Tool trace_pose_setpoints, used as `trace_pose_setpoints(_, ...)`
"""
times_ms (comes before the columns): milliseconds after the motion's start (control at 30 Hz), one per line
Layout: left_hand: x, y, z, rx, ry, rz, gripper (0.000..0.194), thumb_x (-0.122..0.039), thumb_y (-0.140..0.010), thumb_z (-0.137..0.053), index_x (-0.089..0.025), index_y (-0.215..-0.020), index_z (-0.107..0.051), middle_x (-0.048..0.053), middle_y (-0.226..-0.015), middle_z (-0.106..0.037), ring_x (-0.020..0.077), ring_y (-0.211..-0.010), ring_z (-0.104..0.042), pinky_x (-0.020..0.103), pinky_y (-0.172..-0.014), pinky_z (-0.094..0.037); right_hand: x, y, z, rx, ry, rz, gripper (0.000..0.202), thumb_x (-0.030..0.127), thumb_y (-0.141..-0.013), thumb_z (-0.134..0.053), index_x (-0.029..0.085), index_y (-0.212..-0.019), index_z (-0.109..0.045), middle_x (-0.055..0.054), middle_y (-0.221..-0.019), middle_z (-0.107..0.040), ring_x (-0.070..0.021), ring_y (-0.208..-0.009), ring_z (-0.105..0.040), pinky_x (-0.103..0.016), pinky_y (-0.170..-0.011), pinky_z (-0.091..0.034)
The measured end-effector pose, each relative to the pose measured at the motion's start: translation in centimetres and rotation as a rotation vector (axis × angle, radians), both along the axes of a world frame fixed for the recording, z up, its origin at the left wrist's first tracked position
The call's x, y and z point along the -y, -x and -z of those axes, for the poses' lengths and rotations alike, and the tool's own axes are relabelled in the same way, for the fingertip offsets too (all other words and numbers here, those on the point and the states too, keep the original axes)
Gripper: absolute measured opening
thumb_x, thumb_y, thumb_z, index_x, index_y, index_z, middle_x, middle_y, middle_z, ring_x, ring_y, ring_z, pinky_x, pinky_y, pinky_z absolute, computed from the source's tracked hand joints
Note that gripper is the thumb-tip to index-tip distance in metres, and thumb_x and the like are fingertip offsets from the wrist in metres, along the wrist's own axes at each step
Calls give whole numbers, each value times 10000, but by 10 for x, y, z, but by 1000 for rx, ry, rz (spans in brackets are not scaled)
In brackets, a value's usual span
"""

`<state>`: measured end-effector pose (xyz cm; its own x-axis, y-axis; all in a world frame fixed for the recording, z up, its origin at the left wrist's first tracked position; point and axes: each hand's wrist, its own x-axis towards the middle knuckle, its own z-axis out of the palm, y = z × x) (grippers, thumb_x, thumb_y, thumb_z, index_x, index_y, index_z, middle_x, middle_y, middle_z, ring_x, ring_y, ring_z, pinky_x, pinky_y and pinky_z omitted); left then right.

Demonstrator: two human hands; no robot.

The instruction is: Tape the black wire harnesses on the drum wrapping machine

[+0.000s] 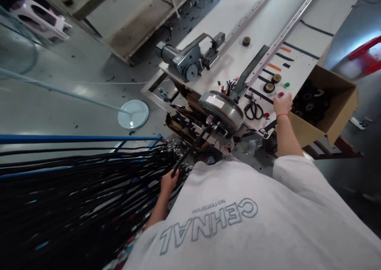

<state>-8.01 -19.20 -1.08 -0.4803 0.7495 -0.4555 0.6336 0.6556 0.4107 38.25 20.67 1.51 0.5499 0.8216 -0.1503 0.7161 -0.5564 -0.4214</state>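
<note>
My left hand is closed around a black taped wire harness. The harness runs up from my fist into a round taping machine at the end of the long white bench. Over the bench's right edge, my right hand rests beside a red push button, its fingers apart and holding nothing visible. A green push button sits just beyond it. Black-handled scissors and another red button lie to the left of that hand.
A cardboard box of dark tape rolls stands at the right. Tape rolls and tape strips lie on the bench, with a motor unit at its left. Many black harnesses hang over a blue rack on my left.
</note>
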Motion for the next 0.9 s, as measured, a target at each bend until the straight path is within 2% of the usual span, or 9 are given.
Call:
trace_pose_setpoints(67, -11, 0, 4, 31, 55, 50, 286, -445, -772, -562, -223, -593, -566, 8, -560, -579, 193, -608, -558, 280, -600, -378, 38, 15, 8, -42, 33, 107, 928, 513, -891, -574, -2, -1568, -204, -306, -1587, -255, -374, -1456, -322, -458, -1176, -304)
trace_pose_setpoints(167, -61, -20, -7, 130, -27, 179, 263, -425, -782, -600, -201, -647, -567, -8, -609, -592, 159, -630, -544, 252, -629, -394, 75, 29, 20, -74, 84, 153, 993, 587, -870, -584, -15, -1564, -206, -330, -1574, -239, -399, -1422, -372, -467, -1160, -336)
trace_pose_setpoints(267, -136, -55, -27, 203, -203, 346, 314, -456, -883, -530, -195, -714, -572, 2, -659, -621, 155, -674, -567, 247, -679, -416, 81, 27, 29, -51, 66, 124, 957, 615, -882, -552, 57, -1579, -207, -319, -1547, -276, -405, -1384, -423, -501, -1101, -402)
trace_pose_setpoints(333, -180, -80, -37, 281, -240, 423, 351, -445, -958, -443, -197, -751, -579, 13, -673, -636, 161, -701, -598, 254, -722, -435, 78, 23, 32, -47, 71, 110, 948, 657, -888, -513, 104, -1591, -198, -313, -1510, -327, -421, -1345, -461, -531, -1046, -439)
trace_pose_setpoints(433, -216, -105, -44, 292, -231, 412, 330, -386, -1003, -396, -189, -821, -588, 39, -740, -663, 177, -769, -629, 264, -747, -444, 77, 20, 33, -10, 64, 97, 897, 692, -910, -439, 151, -1593, -227, -288, -1455, -400, -430, -1287, -510, -553, -1007, -452)
trace_pose_setpoints(500, -219, -109, -44, 241, -233, 408, 341, -369, -1018, -375, -189, -810, -576, 53, -768, -663, 188, -792, -631, 277, -751, -441, 79, 21, 34, 6, 49, 100, 843, 682, -932, -402, 177, -1589, -248, -265, -1440, -422, -418, -1279, -521, -549, -1007, -453)
trace_pose_setpoints(600, -208, -105, -43, 183, -258, 426, 353, -368, -1026, -374, -202, -764, -542, 59, -776, -654, 196, -804, -632, 290, -760, -436, 81, 22, 36, -17, 18, 117, 807, 664, -940, -415, 199, -1582, -261, -236, -1444, -428, -393, -1292, -517, -544, -1026, -450)
trace_pose_setpoints(733, -193, -97, -40, 214, -284, 410, 368, -387, -1030, -371, -225, -716, -476, 41, -703, -615, 191, -743, -615, 288, -723, -418, 80, 20, 41, -62, -13, 137, 820, 631, -921, -510, 179, -1567, -286, -236, -1453, -422, -381, -1301, -508, -557, -1045, -435)
trace_pose_setpoints(900, -191, -94, -35, 243, -338, 365, 369, -419, -1023, -385, -230, -710, -440, 26, -653, -562, 188, -688, -580, 295, -701, -398, 78, 19, 45, -86, -70, 158, 797, 610, -916, -537, 170, -1547, -325, -230, -1447, -433, -386, -1300, -509, -594, -1050, -419)
